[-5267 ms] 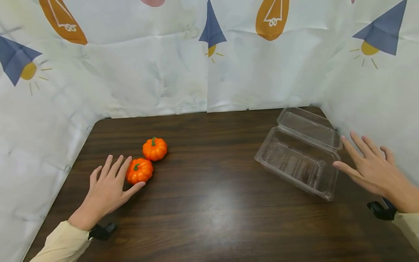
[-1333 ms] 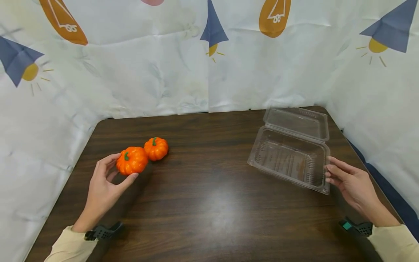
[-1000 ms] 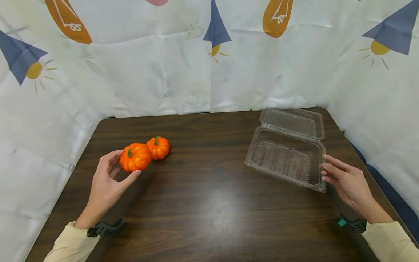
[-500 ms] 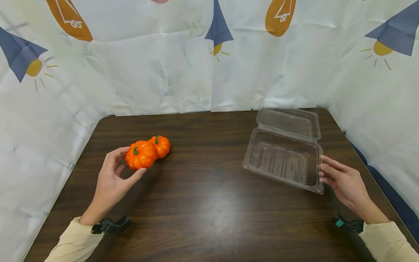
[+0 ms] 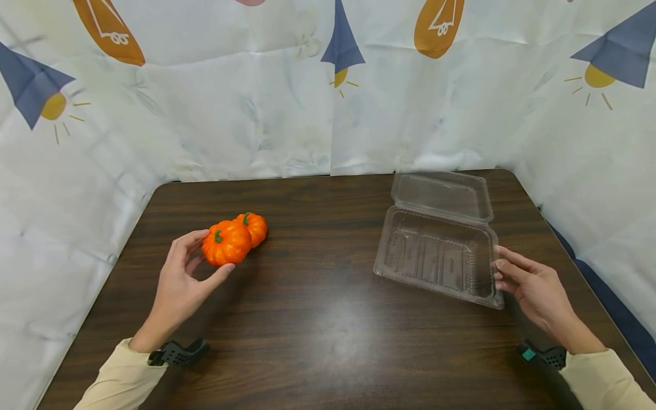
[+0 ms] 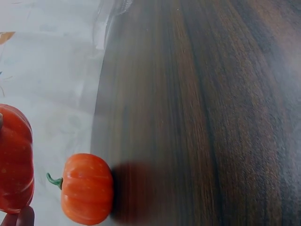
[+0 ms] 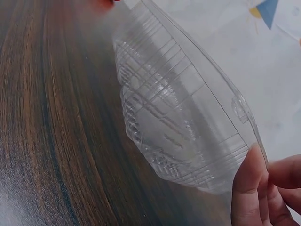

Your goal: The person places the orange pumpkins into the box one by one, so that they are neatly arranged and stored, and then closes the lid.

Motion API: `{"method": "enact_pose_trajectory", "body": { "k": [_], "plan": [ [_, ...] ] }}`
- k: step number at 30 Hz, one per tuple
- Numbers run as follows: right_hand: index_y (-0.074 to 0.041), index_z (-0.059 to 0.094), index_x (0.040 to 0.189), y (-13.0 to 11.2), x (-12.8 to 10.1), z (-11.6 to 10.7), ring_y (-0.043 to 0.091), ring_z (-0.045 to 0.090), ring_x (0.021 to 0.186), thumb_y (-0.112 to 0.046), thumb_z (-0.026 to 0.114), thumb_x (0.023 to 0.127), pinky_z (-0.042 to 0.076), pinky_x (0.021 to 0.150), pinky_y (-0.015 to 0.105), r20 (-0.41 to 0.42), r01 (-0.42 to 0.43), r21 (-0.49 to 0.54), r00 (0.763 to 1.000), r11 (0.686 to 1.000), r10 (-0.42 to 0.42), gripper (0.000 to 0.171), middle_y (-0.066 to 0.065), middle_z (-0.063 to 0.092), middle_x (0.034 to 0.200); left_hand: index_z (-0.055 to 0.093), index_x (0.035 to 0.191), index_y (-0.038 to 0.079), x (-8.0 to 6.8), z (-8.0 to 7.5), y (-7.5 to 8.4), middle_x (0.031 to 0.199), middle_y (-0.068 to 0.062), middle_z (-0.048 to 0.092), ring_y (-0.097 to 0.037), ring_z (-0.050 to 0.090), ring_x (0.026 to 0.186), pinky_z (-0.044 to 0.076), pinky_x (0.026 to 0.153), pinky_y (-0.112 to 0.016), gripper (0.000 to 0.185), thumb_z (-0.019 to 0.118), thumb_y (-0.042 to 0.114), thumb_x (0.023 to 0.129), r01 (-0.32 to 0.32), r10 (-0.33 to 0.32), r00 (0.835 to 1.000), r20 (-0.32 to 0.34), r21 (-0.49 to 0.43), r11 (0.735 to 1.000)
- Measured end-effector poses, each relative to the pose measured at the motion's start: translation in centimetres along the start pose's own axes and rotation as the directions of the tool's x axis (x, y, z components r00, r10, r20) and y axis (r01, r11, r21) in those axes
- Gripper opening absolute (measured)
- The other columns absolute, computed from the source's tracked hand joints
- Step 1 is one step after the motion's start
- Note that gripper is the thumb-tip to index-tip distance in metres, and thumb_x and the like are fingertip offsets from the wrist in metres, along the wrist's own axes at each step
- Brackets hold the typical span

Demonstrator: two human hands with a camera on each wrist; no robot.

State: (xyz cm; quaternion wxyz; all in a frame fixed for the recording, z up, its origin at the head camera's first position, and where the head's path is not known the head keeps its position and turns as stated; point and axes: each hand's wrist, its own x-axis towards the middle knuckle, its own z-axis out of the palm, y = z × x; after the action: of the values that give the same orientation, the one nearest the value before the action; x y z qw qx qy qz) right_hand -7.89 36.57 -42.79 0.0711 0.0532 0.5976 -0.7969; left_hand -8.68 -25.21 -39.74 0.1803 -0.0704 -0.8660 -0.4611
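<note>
My left hand [image 5: 185,272] grips a small orange pumpkin [image 5: 226,244] between thumb and fingers, lifted just off the dark wooden table [image 5: 318,307]. That pumpkin [image 6: 14,165] shows at the left edge of the left wrist view. A second orange pumpkin [image 5: 253,226] [image 6: 87,188] sits on the table right behind it. At the right, my right hand [image 5: 523,279] pinches the near right edge of a clear plastic clamshell container [image 5: 438,250] [image 7: 178,117], whose lid [image 5: 441,195] stands open at the back. The container holds nothing.
White cloth [image 5: 246,102] printed with blue and orange shapes walls in the table at the back and both sides. The table's rounded corners lie at back left [image 5: 159,191] and back right [image 5: 509,173]. Black bands sit on both wrists.
My left hand has picked up the nearer pumpkin and carried it a little to the right. My right hand took hold of the container's edge and slid it leftward, turning it slightly.
</note>
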Motion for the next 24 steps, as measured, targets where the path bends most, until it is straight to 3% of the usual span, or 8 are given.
{"method": "enact_pose_trajectory", "body": {
  "k": [10,24],
  "plan": [
    [-0.025,0.073,0.128,0.2,0.1,0.6,0.007,0.072,0.085,-0.004,0.057,0.104,0.063,0.070,0.022,0.012,-0.013,-0.032,1.000,0.999,0.014,0.035,-0.004,0.077,0.102,0.049,0.146,0.007,0.5,0.5,0.6,0.142,-0.005,0.047,0.007,0.052,0.126,0.043,0.099,0.002,0.081,0.087,-0.007,0.075,-0.010,0.010,1.000,0.014,-0.012,1.000],
    [-0.027,0.070,0.131,0.2,0.3,1.7,0.008,0.069,0.084,-0.006,0.058,0.105,0.063,0.069,0.024,0.047,-0.055,-0.079,0.997,0.995,0.059,0.036,-0.005,0.075,0.103,0.050,0.145,0.009,1.1,1.5,1.3,0.144,-0.004,0.048,0.004,0.052,0.126,0.045,0.099,0.000,0.079,0.087,-0.006,0.076,-0.031,0.033,0.998,0.045,-0.046,0.998]
  ]
}}
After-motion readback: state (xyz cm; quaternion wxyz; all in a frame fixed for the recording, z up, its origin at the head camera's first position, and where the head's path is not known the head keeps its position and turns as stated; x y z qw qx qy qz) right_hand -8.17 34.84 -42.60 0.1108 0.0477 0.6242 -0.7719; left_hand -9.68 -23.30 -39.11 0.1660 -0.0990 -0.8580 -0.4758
